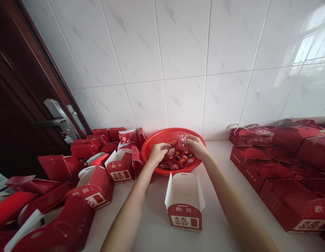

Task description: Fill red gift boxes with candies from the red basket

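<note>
Both of my hands are inside a red plastic basket (149, 142) that holds a heap of wrapped candies (182, 161). My right hand (197, 146) pinches a small red packet (182, 141) with pale dots near the basket's far rim. Over the left part of the heap, my left hand (159, 153) has its fingers bent together on a shiny wrapped candy (170, 153). Between my forearms, in front of the basket, an open red gift box (184, 217) stands upright, its white inside showing and its flaps raised.
Many red boxes (120, 171), several of them open, crowd the left side. Closed red boxes (290, 199) with cord handles are stacked at the right. Behind the white tabletop (217, 213) is a tiled wall (183, 101). A dark door with a metal handle (59, 117) stands at the left.
</note>
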Tool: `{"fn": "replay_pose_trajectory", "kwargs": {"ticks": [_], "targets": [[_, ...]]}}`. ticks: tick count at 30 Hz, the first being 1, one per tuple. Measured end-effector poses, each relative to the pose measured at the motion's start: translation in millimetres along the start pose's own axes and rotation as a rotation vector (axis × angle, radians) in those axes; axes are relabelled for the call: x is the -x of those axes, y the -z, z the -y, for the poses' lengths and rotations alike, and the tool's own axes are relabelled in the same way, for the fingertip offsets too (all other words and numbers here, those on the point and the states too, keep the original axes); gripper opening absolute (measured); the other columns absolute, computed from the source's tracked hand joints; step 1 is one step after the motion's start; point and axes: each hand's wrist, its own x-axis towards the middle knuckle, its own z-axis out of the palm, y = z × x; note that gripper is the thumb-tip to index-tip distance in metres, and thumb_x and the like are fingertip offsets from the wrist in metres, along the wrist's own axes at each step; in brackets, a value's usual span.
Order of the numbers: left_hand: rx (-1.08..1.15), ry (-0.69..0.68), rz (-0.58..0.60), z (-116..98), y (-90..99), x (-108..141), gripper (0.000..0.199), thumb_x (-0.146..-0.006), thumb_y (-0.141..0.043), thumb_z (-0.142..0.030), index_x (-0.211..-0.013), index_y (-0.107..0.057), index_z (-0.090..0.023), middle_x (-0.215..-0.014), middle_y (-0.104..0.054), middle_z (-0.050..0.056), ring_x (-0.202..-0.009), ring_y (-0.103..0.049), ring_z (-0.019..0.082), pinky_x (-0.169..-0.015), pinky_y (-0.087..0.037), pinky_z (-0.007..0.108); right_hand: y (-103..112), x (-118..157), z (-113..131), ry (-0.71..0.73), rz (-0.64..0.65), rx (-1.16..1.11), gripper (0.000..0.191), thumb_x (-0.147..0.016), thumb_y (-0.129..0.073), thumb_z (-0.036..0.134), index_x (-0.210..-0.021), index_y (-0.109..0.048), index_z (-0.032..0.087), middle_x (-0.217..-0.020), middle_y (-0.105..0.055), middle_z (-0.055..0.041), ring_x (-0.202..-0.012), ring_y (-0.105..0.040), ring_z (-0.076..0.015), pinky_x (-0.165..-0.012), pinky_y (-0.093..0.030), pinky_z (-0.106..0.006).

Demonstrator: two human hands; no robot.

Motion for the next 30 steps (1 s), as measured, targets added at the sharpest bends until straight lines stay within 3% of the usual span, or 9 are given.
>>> {"fn": "replay_pose_trajectory", "kwargs": {"ticks": [5, 8, 11, 19, 25, 30], "targets": [[0.113, -0.074, -0.061, -1.4, -1.6, -0.4, 0.039, -0.064, -0.051, 0.001, -0.086, -0.077, -0.017, -0.094, -0.08, 0.005, -0.095, -0.074, 0.021, -0.092, -0.056, 0.033, 1.3, 2.0, 0.3, -0.062, 0.176, 0.071, 0.031, -0.057, -0.087, 0.03, -0.071, -0.061, 0.02, -0.071, -0.063, 0.0021, -0.07, -0.064, -0.0158, -0.064, -0.056, -0.029], [0.14, -0.093, -0.082, -2.1, -2.7, -0.6, 0.039, -0.064, -0.05, 0.002, -0.083, -0.078, -0.018, -0.09, -0.08, 0.005, -0.091, -0.074, 0.02, -0.094, -0.056, 0.036, 1.0, 4.1, 1.7, -0.1, 0.327, 0.17, 0.032, -0.058, -0.089, 0.033, -0.073, -0.064, 0.018, -0.073, -0.065, 0.0004, -0.071, -0.065, -0.016, -0.064, -0.055, -0.028], [0.167, -0.107, -0.103, -3.3, -2.5, -0.4, 0.039, -0.065, -0.049, 0.001, -0.082, -0.077, -0.018, -0.091, -0.08, 0.004, -0.091, -0.074, 0.02, -0.095, -0.056, 0.036, 0.9, 3.8, 0.8, -0.124, 0.391, 0.215, 0.034, -0.057, -0.09, 0.034, -0.074, -0.065, 0.017, -0.071, -0.065, 0.0002, -0.069, -0.064, -0.0156, -0.062, -0.054, -0.027], [0.263, -0.147, -0.129, -7.5, 0.1, 2.4, 0.026, -0.076, -0.055, -0.014, -0.086, -0.079, -0.017, -0.101, -0.079, 0.007, -0.104, -0.071, 0.024, -0.1, -0.053, 0.04, 1.8, 2.3, 0.5, -0.155, 0.362, 0.184, 0.035, -0.058, -0.089, 0.034, -0.072, -0.061, 0.018, -0.065, -0.06, 0.004, -0.057, -0.055, -0.0099, -0.056, -0.046, -0.024], [0.331, -0.166, -0.063, -12.5, -2.4, 5.4, 0.022, -0.072, -0.068, -0.021, -0.091, -0.079, -0.018, -0.103, -0.079, 0.008, -0.103, -0.072, 0.025, -0.098, -0.055, 0.039, -0.1, 4.4, 3.4, -0.15, 0.35, 0.165, 0.037, -0.054, -0.09, 0.03, -0.076, -0.064, 0.018, -0.067, -0.063, 0.0031, -0.059, -0.058, -0.0113, -0.055, -0.044, -0.024], [0.348, -0.09, -0.151, -3.9, 0.5, -1.4, 0.028, -0.077, -0.062, -0.022, -0.102, -0.075, -0.016, -0.105, -0.078, 0.009, -0.103, -0.072, 0.024, -0.095, -0.056, 0.038, 1.8, -2.8, -5.1, -0.091, 0.089, 0.041, 0.036, -0.054, -0.087, 0.026, -0.066, -0.054, 0.02, -0.066, -0.062, 0.0026, -0.062, -0.058, -0.0131, -0.054, -0.047, -0.025]]}}
